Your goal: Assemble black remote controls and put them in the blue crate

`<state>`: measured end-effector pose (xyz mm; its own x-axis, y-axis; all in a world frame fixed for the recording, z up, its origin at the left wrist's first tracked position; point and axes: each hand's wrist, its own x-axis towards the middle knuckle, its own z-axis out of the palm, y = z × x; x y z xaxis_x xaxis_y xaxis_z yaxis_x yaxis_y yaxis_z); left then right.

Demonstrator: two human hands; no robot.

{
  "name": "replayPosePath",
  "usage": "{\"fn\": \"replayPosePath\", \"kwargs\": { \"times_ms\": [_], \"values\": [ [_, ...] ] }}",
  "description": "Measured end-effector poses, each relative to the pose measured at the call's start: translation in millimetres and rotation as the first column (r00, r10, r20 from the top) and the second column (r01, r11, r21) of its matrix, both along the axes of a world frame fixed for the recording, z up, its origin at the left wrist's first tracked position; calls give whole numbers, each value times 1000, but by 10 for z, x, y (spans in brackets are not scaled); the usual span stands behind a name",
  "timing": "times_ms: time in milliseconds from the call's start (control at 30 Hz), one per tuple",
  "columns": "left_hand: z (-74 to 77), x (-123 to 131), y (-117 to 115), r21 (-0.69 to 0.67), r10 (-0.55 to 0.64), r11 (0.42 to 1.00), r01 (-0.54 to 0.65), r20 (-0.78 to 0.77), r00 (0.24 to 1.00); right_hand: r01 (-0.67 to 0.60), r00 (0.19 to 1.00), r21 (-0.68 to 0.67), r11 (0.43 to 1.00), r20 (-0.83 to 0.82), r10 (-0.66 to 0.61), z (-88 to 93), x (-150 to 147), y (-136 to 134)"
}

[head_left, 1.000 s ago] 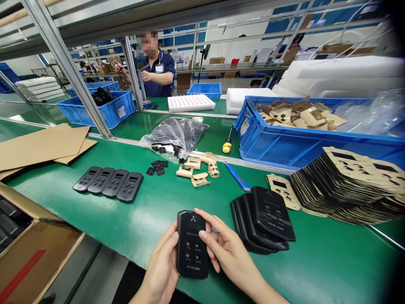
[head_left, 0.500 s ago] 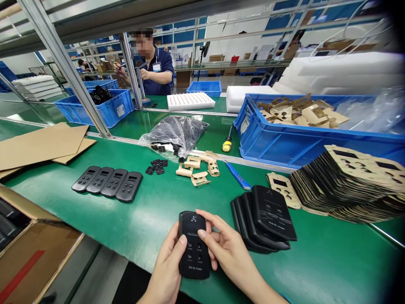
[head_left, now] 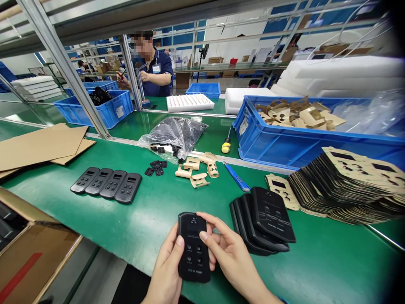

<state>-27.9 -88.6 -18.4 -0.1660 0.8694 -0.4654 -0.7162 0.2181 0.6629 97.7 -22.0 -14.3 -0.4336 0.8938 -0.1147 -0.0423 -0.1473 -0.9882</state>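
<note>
Both my hands hold a black remote-control shell just above the near edge of the green bench. My left hand grips its left side, thumb resting on the face. My right hand wraps the right side, thumb pressed near the top. To the right lies a stack of black shells. A fanned pile of black-and-tan keypad overlays lies further right. Finished remotes are lined up at the left.
A blue bin of tan backing scraps, curled tan scraps, small black rubber pads, a plastic bag, a blue knife, a screwdriver. Cardboard sheets at left. A person works behind the far bench.
My left thumb slid up onto the shell's face and my right thumb shifted slightly; the shell stays in both hands at about the same spot.
</note>
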Motion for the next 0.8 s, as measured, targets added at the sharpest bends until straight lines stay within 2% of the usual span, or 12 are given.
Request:
{"fn": "replayPosePath", "kwargs": {
  "times_ms": [100, 200, 400, 533, 667, 800],
  "values": [
    [-48, -16, -11, 11, -5, 1000, 5, -40, 999, 13, 1000, -1, 1000, -9, -13, -18, 0, 6],
    [-104, -29, -30, 35, 1, 999, 6, -178, 984, 31, 1000, -4, 1000, 6, -31, -19, -5, 6],
    [-74, -39, -41, 90, 6, 995, 38, -449, 894, 12, 998, -10, 1000, 69, -11, -16, 2, 8],
    [-3, -80, -28, 67, -67, 991, 115, -497, 865, -113, 983, -12, 994, 144, 113, -24, 20, 32],
    [-24, -170, -46, 22, -190, 972, 234, -509, 839, -77, 988, -58, 995, 128, 84, -26, 10, 38],
    [-69, -240, -79, 61, -257, 936, 345, -551, 794, -66, 991, -63, 996, 115, 72, -43, -5, 17]
  ]
}}
